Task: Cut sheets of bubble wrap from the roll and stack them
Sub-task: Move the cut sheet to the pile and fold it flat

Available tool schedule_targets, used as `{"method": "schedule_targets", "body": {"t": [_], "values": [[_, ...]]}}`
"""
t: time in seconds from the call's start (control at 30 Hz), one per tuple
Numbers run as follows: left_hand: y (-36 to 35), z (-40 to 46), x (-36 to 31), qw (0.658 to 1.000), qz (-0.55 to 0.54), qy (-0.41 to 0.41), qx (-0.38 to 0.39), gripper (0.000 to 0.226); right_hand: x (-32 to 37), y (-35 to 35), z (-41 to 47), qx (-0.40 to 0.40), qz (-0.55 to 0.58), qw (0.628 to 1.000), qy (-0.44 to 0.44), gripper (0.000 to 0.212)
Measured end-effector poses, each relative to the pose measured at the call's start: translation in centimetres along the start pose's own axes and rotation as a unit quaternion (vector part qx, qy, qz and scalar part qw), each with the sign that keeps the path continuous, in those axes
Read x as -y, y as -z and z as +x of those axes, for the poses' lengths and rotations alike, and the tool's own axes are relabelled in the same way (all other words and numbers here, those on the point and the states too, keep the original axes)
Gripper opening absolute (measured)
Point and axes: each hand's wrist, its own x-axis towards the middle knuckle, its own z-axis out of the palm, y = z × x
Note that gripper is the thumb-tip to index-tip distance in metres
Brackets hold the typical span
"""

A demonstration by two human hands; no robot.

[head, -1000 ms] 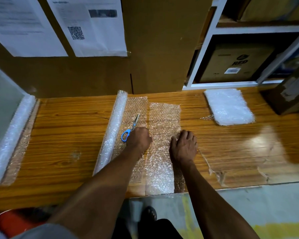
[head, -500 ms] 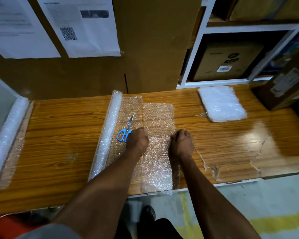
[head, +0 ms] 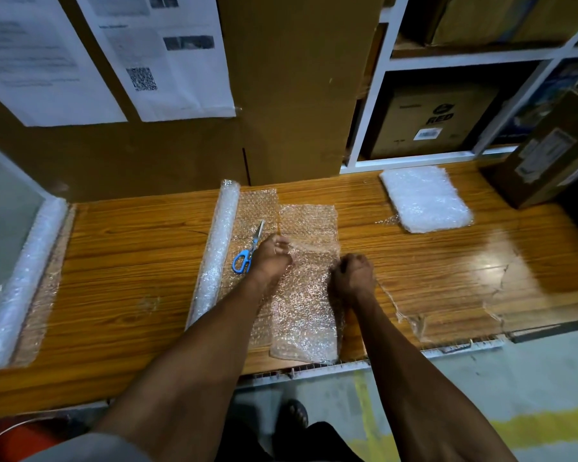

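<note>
A cut sheet of bubble wrap (head: 306, 315) lies lengthwise on the wooden table (head: 131, 261), from mid-table to the front edge. My left hand (head: 272, 256) pinches its left edge and my right hand (head: 352, 275) grips its right edge, so the middle of the sheet puckers up between them. The bubble wrap roll (head: 216, 251) lies to the left, with its loose end spread flat under the sheet. Blue-handled scissors (head: 247, 251) rest on that loose end, just left of my left hand. A white stack of cut sheets (head: 426, 198) sits at the back right.
A second bubble wrap roll (head: 20, 285) lies at the table's left end. A tall cardboard box (head: 297, 88) stands behind the work area, a white shelf unit (head: 414, 158) with boxes beside it. A brown box (head: 544, 151) sits at the far right. Peeling film (head: 447, 315) curls near the front edge.
Both hands went from lying on the sheet to curling round its edges. The sheet's middle now lifts and wrinkles between them. The scissors and roll have not moved.
</note>
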Motion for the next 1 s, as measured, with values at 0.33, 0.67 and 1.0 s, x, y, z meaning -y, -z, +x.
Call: {"method": "schedule_targets", "body": {"t": [0.33,0.67,1.0], "values": [[2.6,-0.6,-0.6,0.999,-0.042,-0.020,-0.022,0.058,3.0,4.1,-1.3,0.082,0.545,0.828,-0.103,0.038],[3.9,0.0,-3.1,0.993,-0.060,-0.102,-0.013,0.031,4.4,7.7,-0.3,-0.012,0.468,0.882,0.055,0.015],[6.4,2.1,-6.8,0.988,-0.025,-0.149,0.023,0.016,7.7,11.7,-0.2,-0.059,0.298,0.945,0.122,0.032]]}}
